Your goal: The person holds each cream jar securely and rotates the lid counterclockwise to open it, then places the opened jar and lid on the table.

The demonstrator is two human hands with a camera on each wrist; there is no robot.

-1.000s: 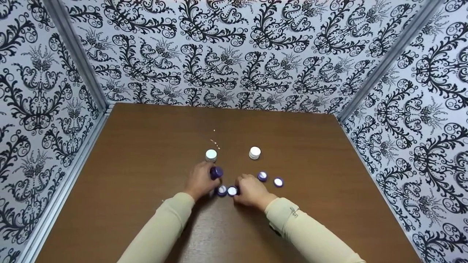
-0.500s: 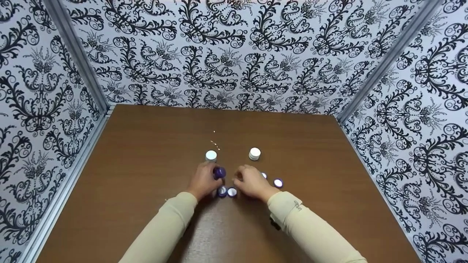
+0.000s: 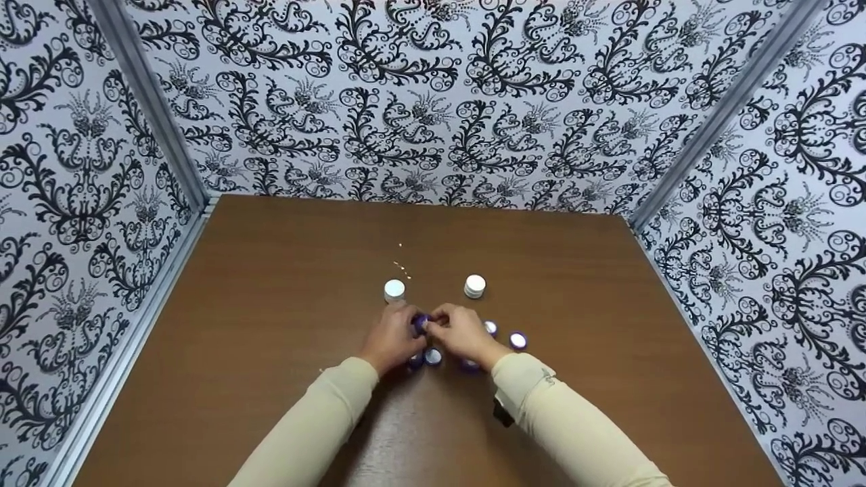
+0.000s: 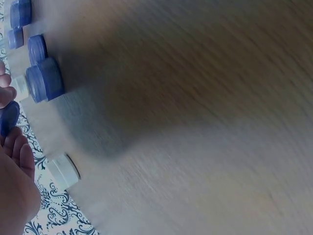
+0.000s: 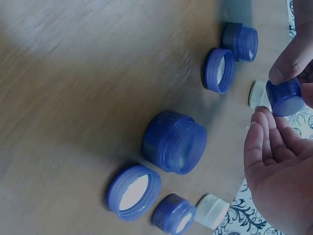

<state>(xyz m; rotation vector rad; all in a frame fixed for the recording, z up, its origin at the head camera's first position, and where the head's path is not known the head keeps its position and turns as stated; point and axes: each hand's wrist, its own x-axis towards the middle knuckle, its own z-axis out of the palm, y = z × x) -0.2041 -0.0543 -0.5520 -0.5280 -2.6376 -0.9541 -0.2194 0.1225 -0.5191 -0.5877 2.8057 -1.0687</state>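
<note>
My left hand [image 3: 392, 338] grips a small blue-purple jar [image 5: 284, 100] above the table, thumb along its side. From the right, my right hand [image 3: 465, 333] meets the same jar, its fingers and thumb at the end facing it; part of that contact is hidden. Below the hands lie a ring-like blue lid with a white liner [image 5: 220, 71] and a small blue jar [image 5: 239, 41]. Under my right wrist stands a larger blue jar [image 5: 173, 142], its mouth uncovered. Beside it are another blue lid [image 5: 134, 193] and a small blue jar with a white inside [image 5: 173, 215].
Beyond the hands stand two white-topped jars, one at left [image 3: 394, 290] and one at right [image 3: 475, 286]. Small pale crumbs [image 3: 402, 269] lie farther back on the brown table [image 3: 284, 270]. Patterned walls [image 3: 433, 101] enclose its back and sides.
My right hand has left the larger blue jar near the lid and come up to the jar in my left hand. The left hand has shifted slightly right with its jar.
</note>
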